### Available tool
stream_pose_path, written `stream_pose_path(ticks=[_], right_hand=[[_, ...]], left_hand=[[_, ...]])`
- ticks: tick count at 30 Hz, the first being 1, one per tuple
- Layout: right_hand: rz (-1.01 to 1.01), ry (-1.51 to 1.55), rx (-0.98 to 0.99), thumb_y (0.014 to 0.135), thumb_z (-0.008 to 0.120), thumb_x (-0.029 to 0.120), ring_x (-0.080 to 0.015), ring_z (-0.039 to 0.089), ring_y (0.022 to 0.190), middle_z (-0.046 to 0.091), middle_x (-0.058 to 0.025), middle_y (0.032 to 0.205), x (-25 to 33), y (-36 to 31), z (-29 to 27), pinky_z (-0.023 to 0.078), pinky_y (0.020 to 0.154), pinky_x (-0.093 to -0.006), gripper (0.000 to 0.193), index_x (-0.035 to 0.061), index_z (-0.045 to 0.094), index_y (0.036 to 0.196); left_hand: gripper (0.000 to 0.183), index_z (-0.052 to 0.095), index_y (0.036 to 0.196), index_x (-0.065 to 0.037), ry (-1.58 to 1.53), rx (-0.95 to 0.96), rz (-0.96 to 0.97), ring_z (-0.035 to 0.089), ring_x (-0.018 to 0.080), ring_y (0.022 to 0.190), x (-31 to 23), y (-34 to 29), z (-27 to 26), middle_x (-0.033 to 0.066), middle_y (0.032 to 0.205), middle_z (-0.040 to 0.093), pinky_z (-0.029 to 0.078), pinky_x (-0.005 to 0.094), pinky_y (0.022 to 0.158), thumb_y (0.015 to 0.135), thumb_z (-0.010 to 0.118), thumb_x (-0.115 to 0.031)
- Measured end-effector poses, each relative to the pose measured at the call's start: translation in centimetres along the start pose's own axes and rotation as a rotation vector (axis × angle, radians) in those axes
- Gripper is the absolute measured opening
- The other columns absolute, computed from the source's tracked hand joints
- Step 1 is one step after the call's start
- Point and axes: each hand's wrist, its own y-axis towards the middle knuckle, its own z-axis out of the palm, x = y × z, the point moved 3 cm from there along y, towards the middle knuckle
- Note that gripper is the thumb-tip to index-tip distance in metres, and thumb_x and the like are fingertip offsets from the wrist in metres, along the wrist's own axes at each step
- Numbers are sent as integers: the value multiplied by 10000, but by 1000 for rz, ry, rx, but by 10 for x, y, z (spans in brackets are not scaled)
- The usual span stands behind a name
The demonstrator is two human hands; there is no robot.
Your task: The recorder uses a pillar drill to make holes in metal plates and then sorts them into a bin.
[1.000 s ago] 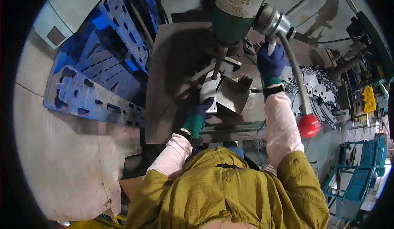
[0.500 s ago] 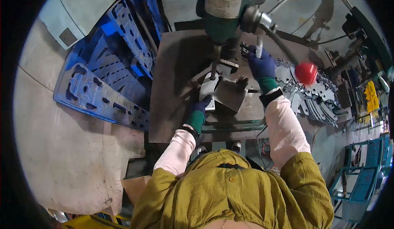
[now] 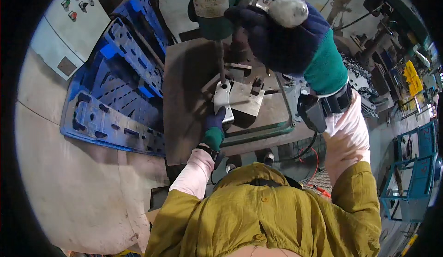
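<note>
My left hand (image 3: 215, 121), in a dark blue glove with a green cuff, presses its thumb on the near end of a silver metal bracket (image 3: 223, 103). The bracket lies against a steel fixture block (image 3: 246, 101) on the drill press table. Above its far end, by a dark hole, stands the drill bit (image 3: 221, 63); whether it touches cannot be made out. My right hand (image 3: 281, 38), gloved alike, is raised high beside the green drill press head (image 3: 216, 8). Its fingers are closed around a feed handle (image 3: 289, 12) with a whitish, worn grip whose end points up.
Blue plastic pallets (image 3: 117, 123) stand left of the table, below a pale control cabinet (image 3: 69, 26) with buttons. Flat metal parts (image 3: 362, 91) are heaped to the right. Farther right are a yellow object (image 3: 413, 78) and a blue rack (image 3: 415, 160).
My right hand has risen with the handle, toward me and away from the table. The red knob has gone out of sight. My left hand stays on the bracket; the whole view has shifted slightly.
</note>
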Motion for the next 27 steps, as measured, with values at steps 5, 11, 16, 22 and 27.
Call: stream_pose_path(ticks=[5, 11, 16, 22, 27], right_hand=[[-115, -438, 89, 1013, 428, 366, -269, 661, 1039, 608, -175, 1276, 16, -19, -54, 544, 888, -434, 485, 61, 466, 1389], [-263, -1152, -709, 994, 515, 372, -124, 624, 719, 654, -53, 850, 46, -123, -286, 495, 608, -290, 390, 49, 635, 1177], [430, -1974, -1159, 786, 653, 612, -380, 626, 1076, 666, -226, 1124, -27, -172, -362, 486, 919, -458, 717, 35, 603, 1209], [367, -2085, -1410, 787, 698, 523, -378, 495, 1271, 485, -263, 1390, -74, -176, -402, 401, 1063, -431, 968, -42, 297, 1462], [272, -1955, -1376, 772, 749, 412, -457, 575, 1122, 586, -328, 1200, -70, -181, -425, 467, 953, -487, 776, -47, 449, 1322]], left_hand=[[522, 627, 1218, -18, 438, -4, 528, 607, 186, 976, 21, -36, -35, 103, 1170, 632, 497, 321, 770, 895, 666, -426], [652, 577, 1299, -27, 175, -183, -164, 580, 205, 1049, 47, -53, -124, 103, 1198, 613, 475, 342, 874, 896, 635, -535], [631, 632, 1182, 16, 219, -342, 262, 600, 179, 955, 74, -47, -163, 77, 1098, 641, 489, 333, 803, 890, 646, -544], [563, 656, 1129, 12, 489, -390, 191, 615, 156, 857, 81, -33, -159, 50, 972, 658, 505, 327, 747, 909, 636, -506], [571, 676, 1065, 10, 561, -401, 126, 639, 217, 876, 67, -34, -144, 108, 968, 673, 507, 370, 747, 901, 614, -533]])
